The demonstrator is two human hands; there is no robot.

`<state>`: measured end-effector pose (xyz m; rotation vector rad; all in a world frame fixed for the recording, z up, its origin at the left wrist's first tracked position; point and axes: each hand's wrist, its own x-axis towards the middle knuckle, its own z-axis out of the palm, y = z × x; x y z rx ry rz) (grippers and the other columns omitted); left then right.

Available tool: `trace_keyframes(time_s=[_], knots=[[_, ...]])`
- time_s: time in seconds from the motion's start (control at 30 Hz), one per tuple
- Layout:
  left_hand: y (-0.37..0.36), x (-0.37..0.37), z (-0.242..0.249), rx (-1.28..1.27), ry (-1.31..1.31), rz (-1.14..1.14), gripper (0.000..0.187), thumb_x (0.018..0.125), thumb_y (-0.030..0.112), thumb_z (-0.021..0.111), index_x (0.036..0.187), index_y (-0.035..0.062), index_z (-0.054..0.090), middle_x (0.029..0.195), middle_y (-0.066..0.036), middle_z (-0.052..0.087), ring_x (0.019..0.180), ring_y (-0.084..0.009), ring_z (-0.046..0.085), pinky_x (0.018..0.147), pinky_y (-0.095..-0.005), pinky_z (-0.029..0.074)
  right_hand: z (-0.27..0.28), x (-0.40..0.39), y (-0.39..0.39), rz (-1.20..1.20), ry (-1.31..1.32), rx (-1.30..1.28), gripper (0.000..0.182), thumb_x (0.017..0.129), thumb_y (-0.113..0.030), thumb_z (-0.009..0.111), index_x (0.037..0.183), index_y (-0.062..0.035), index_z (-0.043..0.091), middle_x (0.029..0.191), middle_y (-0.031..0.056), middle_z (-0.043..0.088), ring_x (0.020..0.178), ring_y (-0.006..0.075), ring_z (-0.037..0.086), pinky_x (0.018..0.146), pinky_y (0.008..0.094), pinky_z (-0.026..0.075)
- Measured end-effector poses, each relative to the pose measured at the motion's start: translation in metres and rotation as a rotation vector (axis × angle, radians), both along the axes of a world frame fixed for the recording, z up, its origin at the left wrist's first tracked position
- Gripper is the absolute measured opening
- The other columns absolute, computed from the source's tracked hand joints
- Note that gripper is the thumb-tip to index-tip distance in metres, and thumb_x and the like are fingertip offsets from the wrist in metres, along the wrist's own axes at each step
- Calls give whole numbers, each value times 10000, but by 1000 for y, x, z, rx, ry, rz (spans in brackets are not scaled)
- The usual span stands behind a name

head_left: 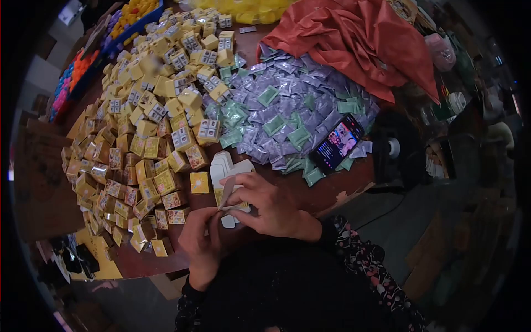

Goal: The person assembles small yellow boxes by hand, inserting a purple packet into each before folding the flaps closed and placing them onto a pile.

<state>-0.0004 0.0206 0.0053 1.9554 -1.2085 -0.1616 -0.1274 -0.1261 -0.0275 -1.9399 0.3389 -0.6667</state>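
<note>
My left hand and my right hand meet near the table's front edge, both with closed fingers. Between them is a small cardboard carton, partly folded, its pale inner side showing. My fingers cover much of it. Just behind lie flat white carton blanks, overlapping one another. A single small yellow box rests to the left of the carton. Another pale flap shows under my hands.
Small yellow boxes heap up on the left, with cream-coloured blocks behind. Purple and green sachets pile at centre right, a lit phone leaning on them. Red cloth lies beyond; a blue tray stands far left.
</note>
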Motion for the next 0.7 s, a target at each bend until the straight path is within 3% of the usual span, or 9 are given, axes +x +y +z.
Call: trace_keyframes(time_s=[0.07, 0.17, 0.27, 0.4, 0.5, 0.57, 0.6, 0.63, 0.7], knots=[[-1, 0, 3, -33, -77, -44, 119, 910, -62, 720, 1015, -21, 680, 910, -114, 688, 791, -222, 704, 709, -314, 571, -3, -2, -3, 50, 30, -27, 169, 833, -90, 793, 989, -40, 748, 1383, 114, 622, 1242, 318, 609, 999, 419, 515], [-2, 1, 4, -32, -142, -114, 177, 884, -91, 719, 1043, -18, 692, 938, -124, 691, 815, -266, 704, 712, -327, 571, -11, -2, -6, 138, 25, 63, 152, 860, -107, 779, 983, -19, 761, 1350, 138, 625, 1270, 315, 599, 1003, 413, 513], [1, 3, 3, 46, -186, -185, 407, 836, 20, 797, 1216, -8, 654, 1172, -187, 675, 1042, -347, 681, 871, -423, 549, -16, 1, -5, 173, -8, 347, 150, 900, -147, 741, 915, 2, 754, 1216, 165, 652, 1241, 315, 599, 983, 408, 503], [-5, -7, 4, 319, -435, -271, 917, 777, 221, 876, 1520, -29, 399, 1507, -202, 486, 1406, -381, 476, 1176, -592, 308, -24, 8, 0, 85, 32, 437, 248, 952, -234, 710, 892, 5, 739, 1050, 190, 671, 1114, 304, 624, 903, 394, 489], [-3, -6, 2, 257, -330, -227, 815, 803, 110, 840, 1497, -29, 437, 1477, -208, 510, 1362, -379, 524, 1135, -538, 401, -9, 6, -1, 158, 120, 372, 277, 982, -270, 702, 941, 0, 747, 974, 162, 699, 1018, 277, 632, 872, 389, 494], [-3, -7, 8, 222, 50, -156, 771, 810, 29, 803, 1492, -26, 448, 1458, -209, 523, 1333, -368, 550, 1103, -483, 451, -13, 8, 2, 210, 3, 330, 299, 983, -301, 717, 923, -10, 741, 856, 135, 661, 845, 258, 568, 799, 401, 480], [-2, -8, 10, 203, 238, -117, 753, 813, -12, 784, 1490, -24, 453, 1448, -210, 530, 1319, -362, 564, 1087, -456, 476, -9, 6, 1, 207, -20, 321, 285, 973, -303, 729, 920, -24, 745, 868, 130, 651, 853, 258, 577, 801, 396, 482], [3, -5, 0, 180, 219, -121, 716, 826, -97, 731, 1486, -18, 465, 1425, -185, 553, 1277, -307, 594, 1038, -368, 515, -3, 5, 0, 203, -44, 312, 271, 964, -305, 740, 918, -37, 750, 880, 125, 640, 862, 259, 586, 803, 391, 485], [2, -7, -1, 165, 434, -88, 698, 850, -95, 725, 1492, -16, 462, 1418, -159, 568, 1273, -271, 592, 1044, -359, 507, 4, 2, -3, 187, -54, 320, 239, 943, -301, 764, 913, -65, 757, 914, 113, 626, 880, 257, 603, 805, 385, 489]])
